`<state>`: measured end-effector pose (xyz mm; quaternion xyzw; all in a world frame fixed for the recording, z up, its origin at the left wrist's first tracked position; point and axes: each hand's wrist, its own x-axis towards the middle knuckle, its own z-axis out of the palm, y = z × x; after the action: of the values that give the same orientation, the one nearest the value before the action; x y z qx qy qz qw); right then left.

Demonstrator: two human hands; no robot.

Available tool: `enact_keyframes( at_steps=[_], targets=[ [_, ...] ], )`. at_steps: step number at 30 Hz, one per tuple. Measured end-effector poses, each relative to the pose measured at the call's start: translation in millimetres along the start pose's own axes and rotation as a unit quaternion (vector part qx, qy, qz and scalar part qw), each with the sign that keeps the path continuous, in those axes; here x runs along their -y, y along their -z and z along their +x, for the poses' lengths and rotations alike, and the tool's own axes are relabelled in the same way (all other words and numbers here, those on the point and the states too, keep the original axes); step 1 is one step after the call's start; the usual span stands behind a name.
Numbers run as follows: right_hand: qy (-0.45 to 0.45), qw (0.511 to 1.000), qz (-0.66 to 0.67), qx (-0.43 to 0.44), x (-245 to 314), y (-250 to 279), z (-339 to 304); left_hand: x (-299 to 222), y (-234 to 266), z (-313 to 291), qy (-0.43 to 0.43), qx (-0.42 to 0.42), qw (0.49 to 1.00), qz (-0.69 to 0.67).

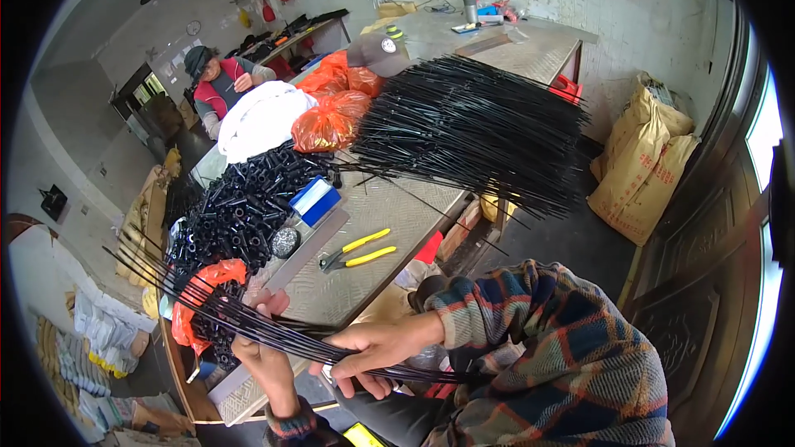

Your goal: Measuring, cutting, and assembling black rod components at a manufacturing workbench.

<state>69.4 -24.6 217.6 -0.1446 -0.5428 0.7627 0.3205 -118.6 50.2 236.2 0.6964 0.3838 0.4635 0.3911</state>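
A bundle of long thin black rods (290,337) lies across both my hands, slanting from the far left down toward my right sleeve. My left hand (263,356) is closed around the bundle from below, near the table's front edge. Farther right along the same rods, my right hand (377,349) grips them with the thumb on top. Just beyond my left hand is an orange-red plastic bag (217,275), beside a heap of short black tubular fittings (236,213). Yellow-handled pliers (370,257) rest on the table (335,291) past my right hand.
A large stack of black rods (472,128) overhangs the table's right side. Beyond the fittings are a blue box (315,201), a white cloth bundle (263,120) and orange bags (330,122). Another person (219,83) sits at the far left. Sacks (646,165) stand on the right floor.
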Motion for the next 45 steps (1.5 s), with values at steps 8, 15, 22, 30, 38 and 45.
enact_keyframes(
  at_steps=[8,15,22,30,38,45],
  targets=[
    [-0.002,0.999,0.036,-0.012,5,22,19,-2,1,17,-0.082,-0.124,0.986,-0.072],
    [0.005,0.998,0.056,0.004,15,29,33,3,0,34,-0.099,-0.103,0.990,0.009],
    [0.078,0.995,0.055,-0.005,24,43,30,44,-40,34,-0.002,-0.061,0.988,-0.143],
    [0.067,0.997,0.014,0.018,-9,61,26,142,-6,41,0.049,0.237,0.964,0.111],
    [0.004,0.989,0.102,-0.111,-126,62,46,154,28,171,-0.310,0.121,0.756,0.563],
    [0.043,0.986,0.079,-0.140,-205,94,38,141,41,87,-0.244,0.189,0.622,0.720]
  ],
)
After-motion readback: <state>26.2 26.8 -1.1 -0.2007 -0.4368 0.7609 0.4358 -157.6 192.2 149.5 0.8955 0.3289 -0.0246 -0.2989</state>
